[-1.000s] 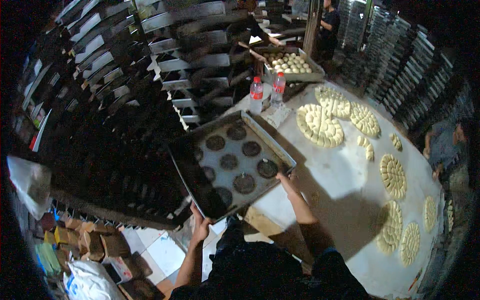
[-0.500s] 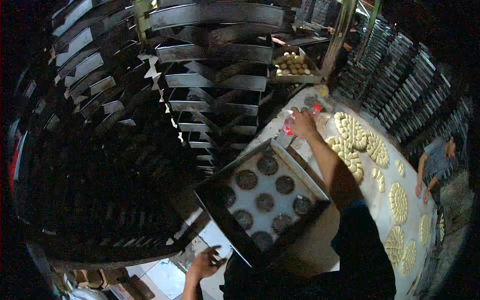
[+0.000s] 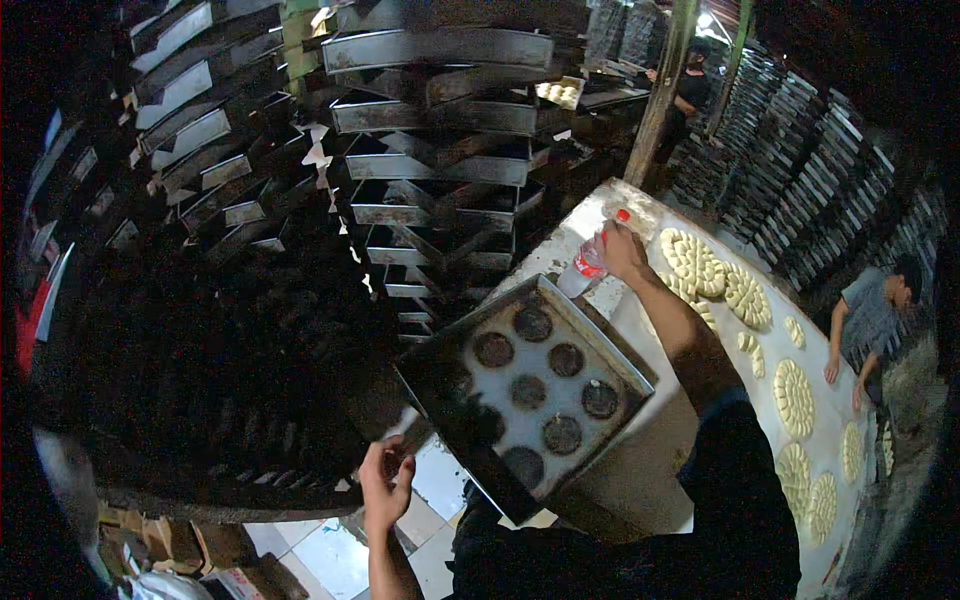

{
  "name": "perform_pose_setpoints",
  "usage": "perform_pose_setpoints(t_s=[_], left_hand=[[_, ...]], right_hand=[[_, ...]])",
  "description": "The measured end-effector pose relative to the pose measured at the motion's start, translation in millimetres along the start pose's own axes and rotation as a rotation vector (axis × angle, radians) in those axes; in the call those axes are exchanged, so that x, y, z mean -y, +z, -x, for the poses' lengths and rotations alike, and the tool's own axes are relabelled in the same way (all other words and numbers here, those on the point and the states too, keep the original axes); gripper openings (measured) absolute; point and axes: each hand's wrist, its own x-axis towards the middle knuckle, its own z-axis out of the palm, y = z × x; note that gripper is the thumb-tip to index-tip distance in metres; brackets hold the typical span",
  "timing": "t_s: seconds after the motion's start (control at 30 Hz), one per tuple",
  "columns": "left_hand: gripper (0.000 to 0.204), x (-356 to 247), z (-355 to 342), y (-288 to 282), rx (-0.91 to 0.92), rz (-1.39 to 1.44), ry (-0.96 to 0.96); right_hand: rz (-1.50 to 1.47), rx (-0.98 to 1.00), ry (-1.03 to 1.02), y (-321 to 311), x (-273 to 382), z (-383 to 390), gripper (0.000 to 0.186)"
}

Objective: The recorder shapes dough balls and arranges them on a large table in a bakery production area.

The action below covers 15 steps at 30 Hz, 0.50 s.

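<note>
My right hand is closed around a clear plastic bottle with a red label and red cap. The bottle leans, its base close to the far corner of a dark metal baking tray. Inside the tray are several dark round marks on a paler, worn bottom. My left hand is raised beside the tray's near left edge, apart from it, with nothing in it and its fingers loosely bent. To the right of my right arm, braided rings of pale dough lie on a long white table.
Stacked metal trays rise ahead and on the left; more stacks line the right. One person leans at the table's far side, another stands at the back by a wooden post. Boxes sit at lower left.
My right hand has brought the bottle nearer, its base now beside the tray corner. My left hand has risen slightly leftward. The tray of pale round pieces at the back appears farther off.
</note>
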Motion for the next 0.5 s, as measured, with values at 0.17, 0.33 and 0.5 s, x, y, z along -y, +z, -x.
perform_pose_setpoints(t_s=[0.17,0.33,0.5], left_hand=[[0.009,-60,16,38,0.021,-0.001,0.244],[0.04,-161,35,94,0.06,-0.059,0.441],[0.07,-243,91,156,0.138,-0.095,0.511]], right_hand=[[0.039,-0.278,-0.312,-128,-2,86,0.03],[-0.091,-0.337,-0.502,-239,10,194,0.025],[-0.286,0.004,-0.566,-266,3,301,0.023]])
